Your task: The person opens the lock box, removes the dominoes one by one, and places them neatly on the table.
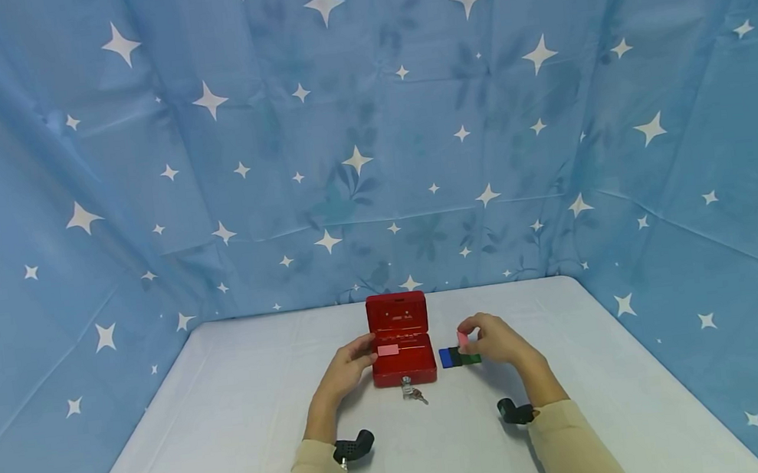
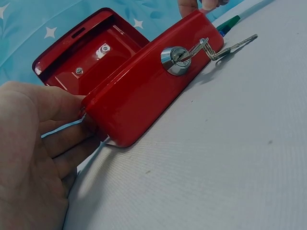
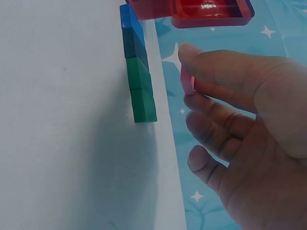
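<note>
A red cash box (image 1: 403,374) stands on the table with its lid (image 1: 397,314) raised. A pink block (image 1: 388,350) lies inside, at the left. My left hand (image 1: 346,369) touches the box's left side, thumb near the front corner and fingers along the wall (image 2: 43,143). To the right of the box, my right hand (image 1: 494,338) pinches another pink block (image 3: 187,80) between thumb and fingers. This block is held above a row of small blocks: a blue block (image 1: 445,358), a dark green block (image 3: 134,44) and green blocks (image 3: 140,74).
Keys (image 1: 419,395) hang from the lock (image 2: 175,61) on the box's front. White cloth covers the table (image 1: 265,403). A blue star-patterned curtain (image 1: 368,130) rises behind it and on both sides.
</note>
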`<state>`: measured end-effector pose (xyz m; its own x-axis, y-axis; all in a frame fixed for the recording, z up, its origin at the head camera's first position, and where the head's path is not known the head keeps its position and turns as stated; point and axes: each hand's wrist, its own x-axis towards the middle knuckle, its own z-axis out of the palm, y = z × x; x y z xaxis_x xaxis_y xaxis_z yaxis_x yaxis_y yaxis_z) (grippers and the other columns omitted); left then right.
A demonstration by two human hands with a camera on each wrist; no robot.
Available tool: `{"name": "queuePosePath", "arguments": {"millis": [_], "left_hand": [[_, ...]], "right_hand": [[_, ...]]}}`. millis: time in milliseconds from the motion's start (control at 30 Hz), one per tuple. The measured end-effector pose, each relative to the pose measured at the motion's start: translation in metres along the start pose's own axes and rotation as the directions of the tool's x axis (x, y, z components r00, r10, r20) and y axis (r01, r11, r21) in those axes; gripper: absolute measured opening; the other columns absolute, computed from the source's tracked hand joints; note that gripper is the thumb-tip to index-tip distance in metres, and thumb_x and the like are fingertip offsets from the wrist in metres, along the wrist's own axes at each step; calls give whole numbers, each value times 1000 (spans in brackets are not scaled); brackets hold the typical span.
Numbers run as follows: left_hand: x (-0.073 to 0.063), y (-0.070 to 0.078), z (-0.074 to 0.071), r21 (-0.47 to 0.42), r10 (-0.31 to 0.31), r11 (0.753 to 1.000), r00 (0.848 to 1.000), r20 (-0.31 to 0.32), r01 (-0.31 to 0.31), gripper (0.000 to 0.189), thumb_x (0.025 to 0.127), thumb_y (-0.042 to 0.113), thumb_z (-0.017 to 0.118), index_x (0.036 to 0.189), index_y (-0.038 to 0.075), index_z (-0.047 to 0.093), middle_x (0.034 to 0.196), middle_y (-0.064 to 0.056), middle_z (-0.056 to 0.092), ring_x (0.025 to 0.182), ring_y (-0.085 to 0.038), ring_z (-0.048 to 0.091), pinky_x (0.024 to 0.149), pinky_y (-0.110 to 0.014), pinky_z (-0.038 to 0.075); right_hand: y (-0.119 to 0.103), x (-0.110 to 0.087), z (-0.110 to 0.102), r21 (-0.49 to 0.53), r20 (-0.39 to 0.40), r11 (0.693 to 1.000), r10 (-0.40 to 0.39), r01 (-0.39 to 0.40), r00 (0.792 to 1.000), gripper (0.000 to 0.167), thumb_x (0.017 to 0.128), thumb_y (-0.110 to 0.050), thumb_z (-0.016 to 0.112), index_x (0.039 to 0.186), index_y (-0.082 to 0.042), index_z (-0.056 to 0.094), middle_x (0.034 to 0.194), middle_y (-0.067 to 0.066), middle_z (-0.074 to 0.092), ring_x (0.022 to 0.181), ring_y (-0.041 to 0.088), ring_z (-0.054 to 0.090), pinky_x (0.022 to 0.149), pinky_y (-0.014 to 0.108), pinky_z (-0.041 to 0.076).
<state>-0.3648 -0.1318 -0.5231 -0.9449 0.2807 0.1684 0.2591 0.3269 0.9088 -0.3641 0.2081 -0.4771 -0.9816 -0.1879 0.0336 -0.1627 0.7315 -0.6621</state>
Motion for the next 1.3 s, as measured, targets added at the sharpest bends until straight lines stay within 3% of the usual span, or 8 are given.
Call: {"name": "queuePosePath", "arguments": {"millis": [633,1300], "left_hand": [[0,0,2,-62,4,998,1000,-31,-6,50,101,12,61,150,3,53,151,-19,57,143,-41,50,119,-65,36],[0,-1,0,2,0,1000,1000,-1,0,50,102,16,60,151,7,54,152,-15,57,144,-37,50,120,-60,38]], "right_hand": [[3,-3,-2,-18,12,1000,-2,2,1000,38,86,-12,82,122,-4,73,119,9,71,98,24,59,84,43,58],[9,-5,-7,-18,52,999,31,-30,998,41,85,-14,84,123,-6,73,121,8,71,100,23,62,86,46,57]]}}
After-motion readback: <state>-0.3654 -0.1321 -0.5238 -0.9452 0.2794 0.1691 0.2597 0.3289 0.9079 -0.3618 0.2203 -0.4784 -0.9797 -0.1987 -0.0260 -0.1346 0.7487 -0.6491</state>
